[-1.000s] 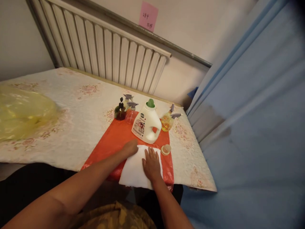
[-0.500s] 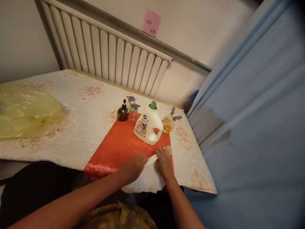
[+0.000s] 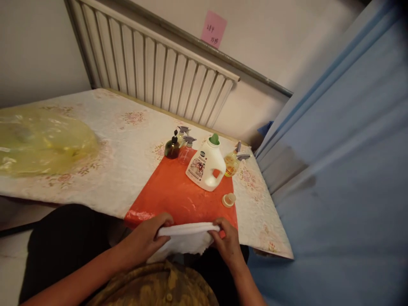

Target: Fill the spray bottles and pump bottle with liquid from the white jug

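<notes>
Head view. White cloth (image 3: 186,240), one: held stretched between both hands at the near edge of the red sheet (image 3: 168,195), in front of the torso. Left hand (image 3: 147,237): fingers pinching the cloth's left end. Right hand (image 3: 228,244): fingers pinching its right end. White jug (image 3: 208,165), labelled, upright on the red sheet. Round cap (image 3: 228,199), near the sheet's right edge. Dark pump bottle (image 3: 172,149), left of the jug. Yellow spray bottle (image 3: 230,165), just right of it. Yellow plastic bag (image 3: 44,144), far left on the floral surface (image 3: 121,157).
</notes>
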### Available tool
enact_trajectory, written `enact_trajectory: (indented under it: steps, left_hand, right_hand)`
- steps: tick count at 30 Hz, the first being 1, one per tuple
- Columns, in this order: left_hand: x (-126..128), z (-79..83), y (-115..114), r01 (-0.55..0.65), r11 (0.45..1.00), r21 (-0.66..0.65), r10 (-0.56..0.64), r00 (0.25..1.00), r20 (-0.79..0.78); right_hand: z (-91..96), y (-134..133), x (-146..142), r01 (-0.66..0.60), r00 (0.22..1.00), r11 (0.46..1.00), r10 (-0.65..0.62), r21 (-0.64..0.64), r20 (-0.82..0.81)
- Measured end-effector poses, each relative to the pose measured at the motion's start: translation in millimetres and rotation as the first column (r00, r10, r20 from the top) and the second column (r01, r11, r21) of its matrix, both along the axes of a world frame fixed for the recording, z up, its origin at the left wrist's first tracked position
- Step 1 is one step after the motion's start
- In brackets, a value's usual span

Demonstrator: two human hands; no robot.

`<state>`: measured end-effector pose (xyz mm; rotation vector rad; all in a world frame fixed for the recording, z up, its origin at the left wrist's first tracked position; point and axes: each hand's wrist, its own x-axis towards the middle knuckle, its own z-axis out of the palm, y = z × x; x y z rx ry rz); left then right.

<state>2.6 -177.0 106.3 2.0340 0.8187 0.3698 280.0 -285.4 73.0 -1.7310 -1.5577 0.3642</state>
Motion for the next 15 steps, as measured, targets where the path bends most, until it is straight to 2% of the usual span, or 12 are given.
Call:
enact_trajectory:
  steps: [4,7,11,15]
  left_hand:
    - [-19.4,11.3,6.5,0.102,0.995,0.02,-0.103,0.988,0.111]
    - [-31.6,14.0,11.0,0.153,0.987,0.048,-0.157,0.982,0.107]
    - [-45.0,12.2,12.7,0.093,0.992,0.081,-0.094,0.996,0.006]
    - [-55.8,11.2,11.2,0.016,0.998,0.06,-0.013,0.999,-0.043]
  right_hand:
    - [15.0,12.3,-17.3,-0.076,0.996,0.997,0.078,0.03,-0.048]
    - [24.3,19.6,-26.7,-0.106,0.99,0.994,0.107,0.015,-0.091]
    - [29.1,24.6,-36.2,-0.147,0.977,0.989,0.145,-0.001,-0.155]
    - [33.1,27.2,-45.3,-0.194,0.957,0.981,0.186,-0.012,-0.221]
